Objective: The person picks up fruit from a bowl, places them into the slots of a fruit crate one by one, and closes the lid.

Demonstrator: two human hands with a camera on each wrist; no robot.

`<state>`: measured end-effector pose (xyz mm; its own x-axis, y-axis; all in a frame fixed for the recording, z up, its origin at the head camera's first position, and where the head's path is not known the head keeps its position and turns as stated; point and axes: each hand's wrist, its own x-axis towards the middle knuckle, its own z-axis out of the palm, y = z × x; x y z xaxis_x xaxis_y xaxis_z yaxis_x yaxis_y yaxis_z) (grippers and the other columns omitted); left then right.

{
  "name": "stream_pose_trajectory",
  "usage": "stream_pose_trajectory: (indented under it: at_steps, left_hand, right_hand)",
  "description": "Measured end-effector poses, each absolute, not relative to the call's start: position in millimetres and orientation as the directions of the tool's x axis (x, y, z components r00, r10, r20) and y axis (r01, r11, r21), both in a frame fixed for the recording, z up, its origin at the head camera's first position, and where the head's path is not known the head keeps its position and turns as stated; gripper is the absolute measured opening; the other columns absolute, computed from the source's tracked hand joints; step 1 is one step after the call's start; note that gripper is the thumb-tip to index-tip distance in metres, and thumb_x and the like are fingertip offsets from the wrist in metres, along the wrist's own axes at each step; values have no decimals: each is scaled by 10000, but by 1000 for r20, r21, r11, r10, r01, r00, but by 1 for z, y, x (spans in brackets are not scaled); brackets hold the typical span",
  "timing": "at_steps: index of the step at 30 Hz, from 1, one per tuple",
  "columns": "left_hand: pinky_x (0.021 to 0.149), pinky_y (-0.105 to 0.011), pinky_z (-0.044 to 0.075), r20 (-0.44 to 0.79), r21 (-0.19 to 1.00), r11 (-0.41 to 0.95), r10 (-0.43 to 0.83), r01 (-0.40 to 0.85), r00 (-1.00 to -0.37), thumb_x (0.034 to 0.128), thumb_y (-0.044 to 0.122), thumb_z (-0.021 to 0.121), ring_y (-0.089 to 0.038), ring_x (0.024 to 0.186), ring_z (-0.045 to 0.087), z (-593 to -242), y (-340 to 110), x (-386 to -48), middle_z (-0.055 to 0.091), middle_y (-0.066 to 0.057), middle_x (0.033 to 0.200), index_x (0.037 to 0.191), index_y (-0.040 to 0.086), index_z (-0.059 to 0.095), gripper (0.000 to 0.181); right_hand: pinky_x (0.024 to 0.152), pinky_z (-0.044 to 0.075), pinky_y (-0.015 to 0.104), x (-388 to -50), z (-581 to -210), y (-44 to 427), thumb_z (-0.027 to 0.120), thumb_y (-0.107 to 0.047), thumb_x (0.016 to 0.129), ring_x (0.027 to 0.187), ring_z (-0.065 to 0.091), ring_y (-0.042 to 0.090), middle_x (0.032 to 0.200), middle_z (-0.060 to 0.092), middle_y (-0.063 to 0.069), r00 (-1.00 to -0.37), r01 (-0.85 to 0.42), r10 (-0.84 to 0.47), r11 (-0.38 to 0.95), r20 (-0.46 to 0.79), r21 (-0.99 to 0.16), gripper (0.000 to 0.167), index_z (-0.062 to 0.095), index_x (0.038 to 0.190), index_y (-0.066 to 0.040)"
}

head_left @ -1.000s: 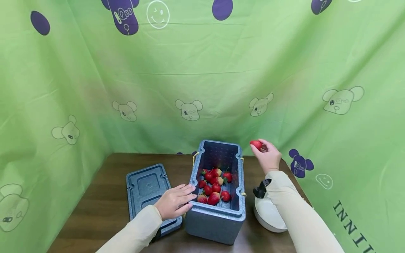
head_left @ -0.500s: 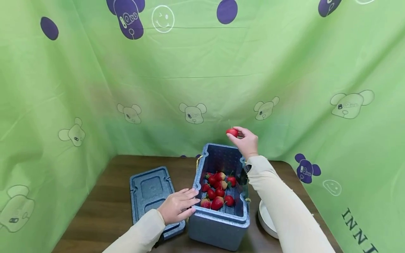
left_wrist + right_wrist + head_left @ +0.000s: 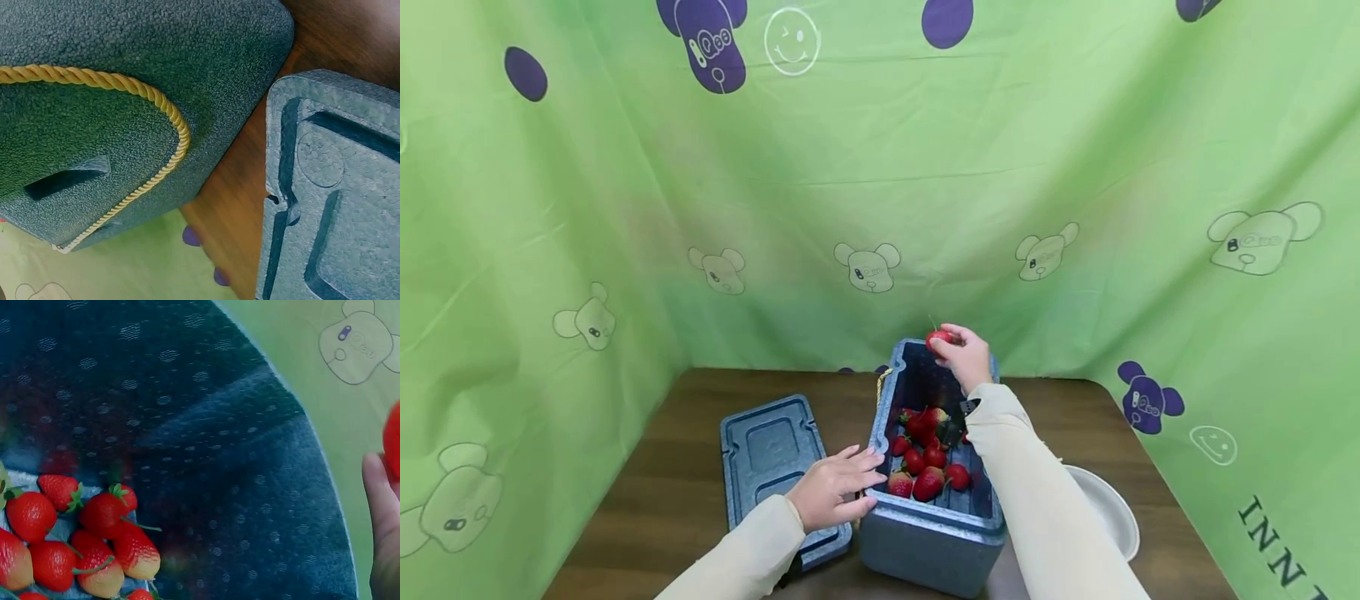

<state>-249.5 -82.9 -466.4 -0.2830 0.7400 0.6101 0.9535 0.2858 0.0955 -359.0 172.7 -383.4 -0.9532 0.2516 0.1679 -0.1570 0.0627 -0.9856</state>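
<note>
My right hand (image 3: 967, 362) pinches a red strawberry (image 3: 937, 339) with a thin stem, over the far end of a blue-grey foam box (image 3: 936, 523). Only the thumb and an edge of the red fruit (image 3: 392, 440) show in the right wrist view. Inside the box lie several red strawberries (image 3: 928, 483), some pale at one end, along with rounder red fruits. With its fingers extended, my left hand (image 3: 838, 486) rests on the box's near left rim. The left wrist view shows the box's outer wall and its yellow rope (image 3: 178, 122), but not the hand.
The box's lid (image 3: 771, 454) lies on the wooden table (image 3: 647, 483) left of the box, partly under my left arm. Right of the box stands a white bowl (image 3: 1116, 508), partly covered by my right sleeve. A green printed cloth (image 3: 925, 183) hangs behind the table.
My right hand has carried the strawberry leftward from the box's right side to over its far end, and lower over the last half second. My left hand stays on the rim.
</note>
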Motion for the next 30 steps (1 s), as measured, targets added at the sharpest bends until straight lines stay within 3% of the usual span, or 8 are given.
stream_pose_trajectory:
  at_steps: [3, 8, 13, 19, 21, 24, 27, 30]
  left_hand:
    - [997, -388, 438, 607, 89, 296, 741, 951, -287, 943, 249, 589, -204, 1158, 597, -468, -82, -248, 657, -130, 1190, 1093, 43, 724, 288]
    - [997, -396, 437, 601, 98, 301, 742, 949, -297, 918, 225, 624, -200, 1161, 594, -466, -82, -248, 658, -127, 1188, 1095, 36, 723, 277]
    - [991, -400, 442, 599, 91, 311, 742, 946, -301, 902, 218, 640, -205, 1158, 596, -464, -81, -245, 653, -127, 1198, 1094, 37, 722, 276]
    - [990, -396, 442, 612, 83, 306, 735, 948, -291, 969, 272, 553, -213, 1153, 600, -466, -81, -244, 654, -135, 1193, 1087, 40, 724, 312]
    - [990, -394, 442, 621, 76, 301, 731, 951, -281, 997, 312, 492, -220, 1150, 602, -468, -81, -244, 657, -140, 1186, 1080, 38, 725, 369]
    - [981, -397, 450, 632, 71, 302, 724, 950, -278, 1010, 341, 445, -235, 1142, 607, -468, -81, -244, 658, -149, 1180, 1075, 32, 726, 422]
    - [983, -421, 446, 615, 120, 328, 717, 937, -330, 985, 283, 521, -249, 1155, 597, -465, -82, -241, 648, -152, 1200, 1094, 29, 719, 340]
    - [1019, -469, 406, 542, 237, 383, 711, 893, -449, 935, 220, 599, -258, 1222, 544, -463, -81, -232, 606, -141, 1274, 1168, 32, 686, 312]
  right_hand:
    - [636, 543, 179, -358, -387, 173, 635, 52, 840, 709, 593, 16, 1028, 606, 183, -967, -143, 207, 40, 148, -989, 423, 532, 1237, 154]
    - [641, 525, 149, -356, -395, 172, 593, 86, 833, 719, 569, 10, 1001, 598, 160, -968, -140, 203, 48, 147, -989, 407, 521, 1225, 171]
    - [641, 488, 144, -354, -404, 172, 596, 36, 834, 778, 571, 67, 1061, 607, 229, -974, -77, 199, 163, 109, -984, 396, 555, 1219, 121]
    - [703, 511, 270, -348, -409, 175, 584, 34, 830, 1024, 581, 337, 1227, 537, 322, -989, -23, 131, 282, 62, -959, 469, 514, 1289, 99]
    - [728, 528, 329, -346, -407, 175, 581, 34, 843, 1050, 577, 362, 1239, 529, 330, -994, -14, 99, 295, 46, -955, 474, 500, 1305, 96]
    - [776, 533, 375, -342, -399, 172, 563, -7, 880, 999, 603, 299, 1245, 544, 316, -999, -11, 40, 305, 24, -952, 463, 485, 1327, 86]
    - [778, 538, 350, -338, -385, 164, 539, -63, 912, 951, 611, 234, 1263, 559, 276, -1000, 13, 3, 266, -12, -964, 453, 487, 1345, 54]
    - [822, 533, 349, -328, -372, 150, 516, -96, 930, 1018, 607, 297, 1304, 538, 255, -999, 27, -40, 200, -36, -979, 448, 483, 1356, 39]
